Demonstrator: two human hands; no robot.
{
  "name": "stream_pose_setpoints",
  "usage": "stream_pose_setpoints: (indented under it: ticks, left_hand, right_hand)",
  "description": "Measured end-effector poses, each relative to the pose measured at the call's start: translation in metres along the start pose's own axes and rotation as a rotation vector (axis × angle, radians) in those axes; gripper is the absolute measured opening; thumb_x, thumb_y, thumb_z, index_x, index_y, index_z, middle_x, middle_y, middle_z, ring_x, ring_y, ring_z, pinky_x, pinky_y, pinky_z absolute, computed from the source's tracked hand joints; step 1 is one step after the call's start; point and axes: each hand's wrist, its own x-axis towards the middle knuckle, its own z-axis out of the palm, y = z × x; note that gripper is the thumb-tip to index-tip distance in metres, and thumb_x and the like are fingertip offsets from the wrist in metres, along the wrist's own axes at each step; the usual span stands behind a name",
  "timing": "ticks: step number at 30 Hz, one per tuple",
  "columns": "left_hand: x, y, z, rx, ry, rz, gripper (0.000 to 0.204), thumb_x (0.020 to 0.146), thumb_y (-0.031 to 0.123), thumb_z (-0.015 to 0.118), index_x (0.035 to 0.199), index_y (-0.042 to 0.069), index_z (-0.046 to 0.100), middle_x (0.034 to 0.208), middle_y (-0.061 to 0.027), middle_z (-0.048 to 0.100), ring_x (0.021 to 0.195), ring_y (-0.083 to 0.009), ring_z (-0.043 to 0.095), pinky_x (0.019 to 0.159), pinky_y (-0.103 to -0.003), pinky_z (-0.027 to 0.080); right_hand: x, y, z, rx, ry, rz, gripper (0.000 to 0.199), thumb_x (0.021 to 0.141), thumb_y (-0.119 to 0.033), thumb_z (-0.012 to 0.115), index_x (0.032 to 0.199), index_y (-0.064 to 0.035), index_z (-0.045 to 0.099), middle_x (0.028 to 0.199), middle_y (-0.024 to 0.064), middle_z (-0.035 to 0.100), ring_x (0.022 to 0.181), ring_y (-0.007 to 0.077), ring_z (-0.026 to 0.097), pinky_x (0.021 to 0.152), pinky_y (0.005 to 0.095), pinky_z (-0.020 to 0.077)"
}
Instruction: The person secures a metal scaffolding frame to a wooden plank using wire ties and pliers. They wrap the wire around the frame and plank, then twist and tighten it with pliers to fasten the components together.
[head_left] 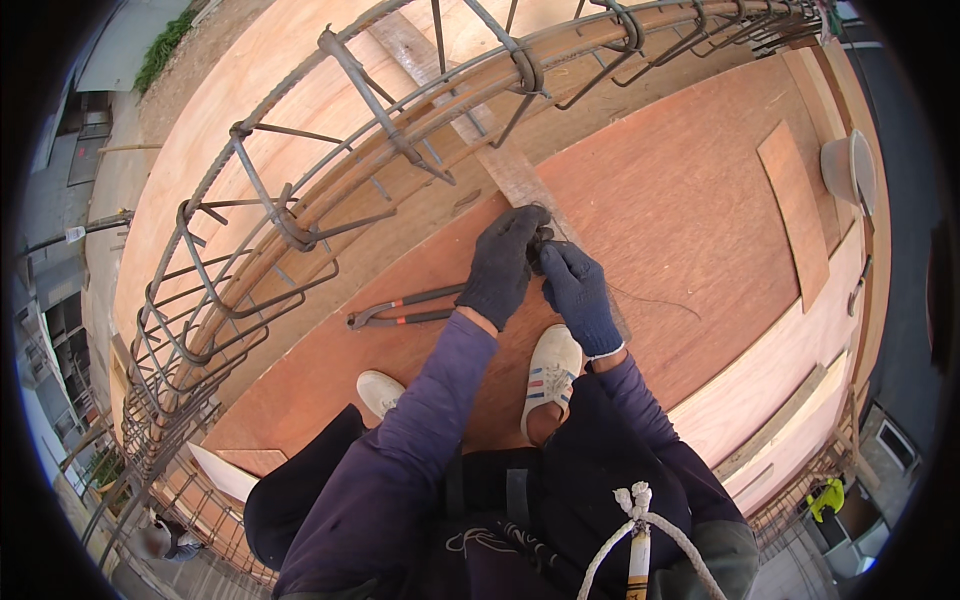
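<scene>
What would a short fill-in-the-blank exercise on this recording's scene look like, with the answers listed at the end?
The left hand and right hand both wear dark ____.
The black-handled pincers lie on the plywood, nearer the ____ hand.
A thin wire extends to the ____ of the hands.
The shoes are mostly ____ in colour.

Missing words: gloves; left; right; white.
</scene>
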Motion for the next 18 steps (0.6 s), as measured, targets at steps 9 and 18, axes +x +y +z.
stream_pose_setpoints:
  ticks: [9, 18]
  left_hand:
    - [-0.011, 0.012, -0.002, 0.216, -0.084, -0.058, 0.031, 0.11, 0.022, 0.056, 0.125, -0.003, 0.066, 0.103, -0.0065, 0.067, 0.085, -0.0111, 0.059, 0.075, -0.027, 0.052]
    - [-0.017, 0.021, -0.01, 0.43, -0.078, 0.126, 0.027, 0.107, 0.017, 0.057, 0.12, -0.002, 0.071, 0.108, -0.0073, 0.073, 0.102, -0.0166, 0.068, 0.089, -0.029, 0.054]
  right_hand:
    - [0.001, 0.009, 0.004, 0.609, -0.121, 0.216, 0.029, 0.108, -0.028, 0.062, 0.113, -0.0005, 0.071, 0.083, 0.0019, 0.062, 0.067, 0.0094, 0.056, 0.062, 0.0255, 0.0469]
    - [-0.005, 0.017, 0.003, 0.371, -0.124, 0.154, 0.022, 0.107, -0.024, 0.063, 0.108, -0.0037, 0.071, 0.082, 0.0019, 0.061, 0.068, 0.0103, 0.057, 0.06, 0.0273, 0.047]
